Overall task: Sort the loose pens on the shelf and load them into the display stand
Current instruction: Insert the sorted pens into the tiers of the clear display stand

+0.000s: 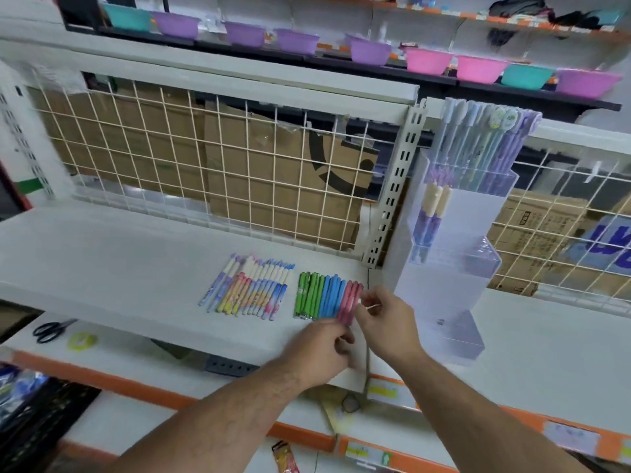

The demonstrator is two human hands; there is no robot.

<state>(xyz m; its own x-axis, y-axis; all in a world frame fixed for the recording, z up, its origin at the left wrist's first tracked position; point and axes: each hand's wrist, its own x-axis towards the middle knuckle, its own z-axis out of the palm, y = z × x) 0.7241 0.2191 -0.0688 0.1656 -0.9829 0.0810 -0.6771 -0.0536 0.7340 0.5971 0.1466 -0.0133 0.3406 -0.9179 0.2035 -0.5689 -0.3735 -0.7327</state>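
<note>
Pink pens (pixel 350 297) lying on the white shelf (pixel 119 261), left hand (pixel 321 344) curling at their near ends, grip too blurred to tell, right hand (pixel 387 324) grip pinching a thin pale strand (pixel 371 306), slim blue pens (pixel 329 295), green pens (pixel 307 295) lying alongside, clear plastic display stand (pixel 454 254) standing beside.

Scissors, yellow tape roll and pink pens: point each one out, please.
scissors (pixel 58 326), head view, near the pivot.
yellow tape roll (pixel 89 339), head view, right side of the ring.
pink pens (pixel 349 300), head view, mid-barrel.

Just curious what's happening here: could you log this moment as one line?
step: sorting | left hand: at pink pens, grip blurred | right hand: beside them, grip blurred | display stand: partly loaded
</note>
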